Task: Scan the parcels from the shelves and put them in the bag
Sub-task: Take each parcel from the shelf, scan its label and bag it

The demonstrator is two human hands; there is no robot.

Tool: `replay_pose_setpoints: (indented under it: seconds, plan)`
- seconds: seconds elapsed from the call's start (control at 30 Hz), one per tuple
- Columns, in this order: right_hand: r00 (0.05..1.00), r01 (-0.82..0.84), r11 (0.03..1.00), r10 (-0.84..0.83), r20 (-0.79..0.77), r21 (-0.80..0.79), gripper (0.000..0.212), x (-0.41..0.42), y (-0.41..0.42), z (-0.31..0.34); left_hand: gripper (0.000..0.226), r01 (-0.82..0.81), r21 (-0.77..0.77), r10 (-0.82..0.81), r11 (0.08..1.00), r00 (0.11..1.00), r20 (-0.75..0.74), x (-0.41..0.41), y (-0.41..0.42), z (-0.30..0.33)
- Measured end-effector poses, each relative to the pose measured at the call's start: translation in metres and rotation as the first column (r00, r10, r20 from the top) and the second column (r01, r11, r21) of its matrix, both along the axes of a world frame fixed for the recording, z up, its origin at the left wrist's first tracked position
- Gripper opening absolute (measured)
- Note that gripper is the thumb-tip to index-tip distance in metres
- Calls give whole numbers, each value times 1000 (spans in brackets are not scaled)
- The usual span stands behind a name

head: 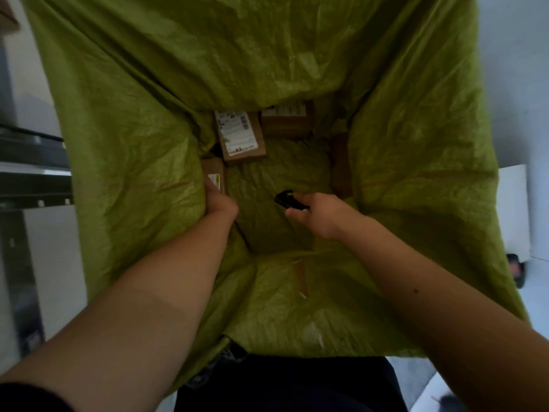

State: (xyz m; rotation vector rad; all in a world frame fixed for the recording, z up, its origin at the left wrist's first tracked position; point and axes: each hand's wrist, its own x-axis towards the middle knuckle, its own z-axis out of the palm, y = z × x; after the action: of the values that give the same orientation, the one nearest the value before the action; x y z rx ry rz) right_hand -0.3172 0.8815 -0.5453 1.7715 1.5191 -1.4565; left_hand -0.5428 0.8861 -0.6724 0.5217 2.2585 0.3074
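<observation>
1. Setting: pale floor [511, 84] on both sides; a grey metal shelf frame [32, 173] at the left edge; a white block [512, 209] at the right edge, with a dark shoe-like shape just below it (too blurred to identify).
2. Bag [416, 144]: large, olive-green, crinkled plastic, mouth spread wide and filling most of the view; seen from straight above, down to its bottom.
3. Labelled parcel [242, 138]: brown cardboard box lying at the far end of the bag's bottom, its white shipping label face up.
4. Second parcel [286, 121]: brown box just right of the first, touching or nearly touching it — part of a white label shows at its far edge.
5. Third parcel [214, 173]: brown box with a yellow-and-white sticker, standing against the bag's left wall.
6. Fourth parcel [341, 165]: brown cardboard against the right wall, partly covered by a fold of the bag.
7. Left hand [219, 205]: reaches deep into the bag, fingers on the third parcel's near edge; whether they grip it cannot be told.
8. Right hand [319, 214]: inside the bag above its bottom, fingers curled round a small black scanner [285, 199] that points forward.
9. Person: bare forearms; dark clothing at the lower edge.
</observation>
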Motion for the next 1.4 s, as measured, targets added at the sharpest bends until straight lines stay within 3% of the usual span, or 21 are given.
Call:
replay_pose_setpoints:
  seconds: [0.03, 0.1, 0.13, 0.2, 0.23, 0.27, 0.37, 0.43, 0.6, 0.8, 0.97, 1.17, 1.27, 1.4]
  plan:
    - [1000, -4, 1000, 4, 0, -5, 70, -1, -1, -1, 84, 30, -7, -30, 1000, 999, 40, 2, 0, 8]
    - [1000, -5, 1000, 5, 3, -12, 70, -2, -4, -3, 67, -152, 86, 150, 985, 988, 34, 4, 2, 11]
    - [1000, -4, 1000, 5, 7, -14, 70, -3, -6, -4, 62, -141, 109, 136, 984, 989, 55, 4, 0, 7]
    - [1000, -6, 1000, 6, 5, -21, 70, -4, -8, -5, 61, 91, 35, -89, 995, 995, -38, 1, -1, 10]
    - [1000, -7, 1000, 7, 3, -28, 70, -4, -9, -5, 64, 304, -18, -304, 953, 950, -72, -1, -8, 10]
    - [1000, -7, 999, 7, 3, -34, 70, -4, -10, -6, 65, 408, -32, -409, 912, 910, -64, -1, -13, 14]
    - [1000, 12, 999, -11, 16, -34, 68, -3, -8, -6, 55, 538, -31, -538, 843, 837, -102, 1, -23, 20]
    - [999, 32, 999, -31, 19, -24, 69, -2, -7, -6, 51, 587, -151, -601, 795, 796, -70, 6, -24, 29]
    - [1000, 20, 999, -20, 18, -25, 68, -1, -7, -5, 62, 655, -292, -672, 697, 738, 50, 4, -25, 37]
    - [999, 38, 999, -37, 25, -36, 69, -3, -9, -11, 55, 748, -395, -788, 534, 609, 89, 5, -22, 36]
    - [1000, 28, 999, -27, 15, -40, 70, -5, -15, -14, 57, 766, -467, -785, 442, 582, 212, 7, -20, 29]
    - [999, -8, 999, 9, 34, -46, 68, -7, -16, -16, 54, 786, -430, -798, 444, 565, 208, 3, -26, 30]
    - [994, -80, 996, 82, 72, -43, 64, -10, -16, -12, 64, 808, -374, -822, 455, 543, 174, 5, -27, 41]
    - [972, -174, 985, 173, 158, -7, 61, -9, -19, 0, 78, 880, -301, -894, 367, 423, 146, 10, -25, 60]
